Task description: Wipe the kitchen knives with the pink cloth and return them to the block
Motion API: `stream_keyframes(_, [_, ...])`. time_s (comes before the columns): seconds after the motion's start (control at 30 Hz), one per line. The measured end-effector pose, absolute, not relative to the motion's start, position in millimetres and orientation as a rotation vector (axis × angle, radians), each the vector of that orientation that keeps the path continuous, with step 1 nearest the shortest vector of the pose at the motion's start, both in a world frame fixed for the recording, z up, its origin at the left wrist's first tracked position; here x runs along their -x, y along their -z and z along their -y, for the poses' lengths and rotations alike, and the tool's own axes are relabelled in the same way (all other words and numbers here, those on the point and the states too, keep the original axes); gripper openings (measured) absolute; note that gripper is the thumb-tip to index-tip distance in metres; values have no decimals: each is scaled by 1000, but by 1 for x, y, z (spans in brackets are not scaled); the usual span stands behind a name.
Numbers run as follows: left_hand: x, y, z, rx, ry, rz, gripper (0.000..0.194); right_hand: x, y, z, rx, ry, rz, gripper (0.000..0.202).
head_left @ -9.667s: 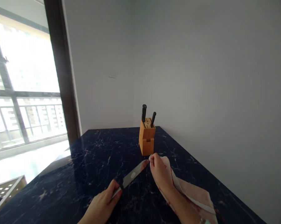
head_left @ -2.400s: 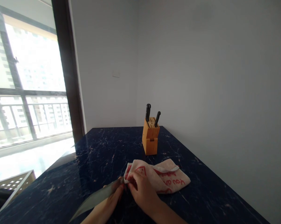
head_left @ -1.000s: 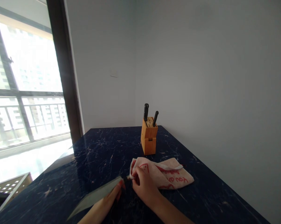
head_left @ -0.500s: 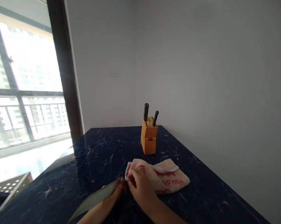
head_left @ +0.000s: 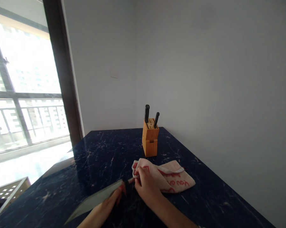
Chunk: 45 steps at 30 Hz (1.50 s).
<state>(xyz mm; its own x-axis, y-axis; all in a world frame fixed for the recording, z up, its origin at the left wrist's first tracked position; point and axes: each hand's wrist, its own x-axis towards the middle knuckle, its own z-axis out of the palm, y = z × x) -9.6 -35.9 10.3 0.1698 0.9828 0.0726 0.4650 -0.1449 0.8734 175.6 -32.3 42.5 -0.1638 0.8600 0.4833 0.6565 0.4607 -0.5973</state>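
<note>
A knife with a broad grey blade (head_left: 94, 200) points toward the lower left, held above the tabletop. My left hand (head_left: 114, 193) is closed on it near the handle end, fingers partly hidden behind the blade. A dark bit of the knife shows between my two hands. My right hand (head_left: 146, 183) pinches the left end of a pale pink towel (head_left: 172, 177) with red lettering, close to the knife's handle end. The rest of the towel lies folded on the table to the right. Whether the towel touches the knife is hard to make out.
A wooden knife block (head_left: 150, 142) with black-handled knives stands behind the towel on the dark blue marbled table (head_left: 104, 155). Grey walls (head_left: 204, 95) border the table at the back and right. A perforated pale crate (head_left: 11, 191) sits at the lower left, below a bright window.
My right hand and the gripped towel end have shifted slightly right, away from my left hand. The gap between the hands has widened. My left hand and the knife have moved slightly left and down.
</note>
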Motion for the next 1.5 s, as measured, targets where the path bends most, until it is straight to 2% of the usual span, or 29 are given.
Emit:
stream_keyframes(0.37, [0,-28,44,-1551,-989,-1413,54,-186,-37,20,1391,-242,1895,27])
stream_keyframes(0.73, [3,-24,39,-1502,-1023,-1333,55,-184,-39,28,1286,-304,1922,28])
stream_keyframes(1.0, [4,-15,37,-1734,-915,-1336,49,-174,-48,42,1127,-438,1928,28])
stream_keyframes(1.23, [8,-9,35,-1853,-898,-1375,53,-164,-52,56,988,-490,2028,22])
stream_keyframes(1.5, [3,-5,28,-1743,-877,-1329,59,-166,-50,47,1092,-458,1924,23])
